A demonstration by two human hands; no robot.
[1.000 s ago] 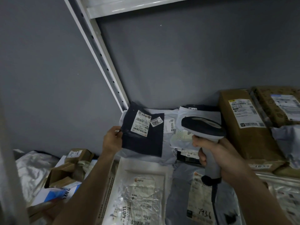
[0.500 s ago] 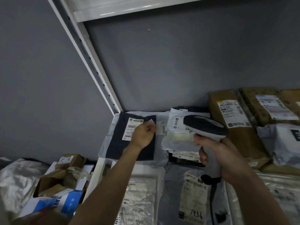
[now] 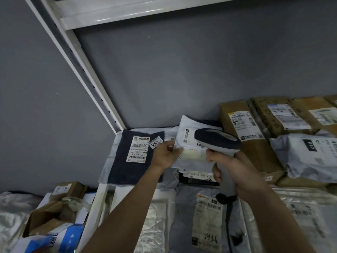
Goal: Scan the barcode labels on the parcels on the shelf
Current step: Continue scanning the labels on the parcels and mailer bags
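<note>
— While lifting the near edge of the white mailer [image 3: 184,143] with the left hand [image 3: 165,157], fingertips pinched on its lower-left corner; right hand [image 3: 235,167] wrapped tight round the handle of the barcode scanner [image 3: 217,141], nose aimed down and left at that same bag. So: one grip closed on the parcel, the other closed on the scanner.

— And the label?

— Partly hidden under the scanner head. Only a strip of print showing beside it, plus a small code square higher up. Hard to tell whether the main barcode faces the window.

— Risks from here?

— Too close and too steep, probably. Could read nothing, or catch the wrong code. Dark mailer [image 3: 135,156] lying flat just left on the shelf [image 3: 102,190], its long label [image 3: 138,149] and the small "2003" tag [image 3: 155,142] both face up, right beside the aim line. Easy stray read if the nose swings left.

— Anything about the bag itself?

— Soft and limp, held by one corner only. Likely to sag or curl, wrinkling the barcode. Might also slip from the pinch and drop onto the parcels below.

— Cable?

— Hanging from the scanner base over the grey mailer [image 3: 207,223] marked "7936". Could snag and drag it forward. Brown box [image 3: 246,136] to the right near the scanner, apparently not touching.
</note>
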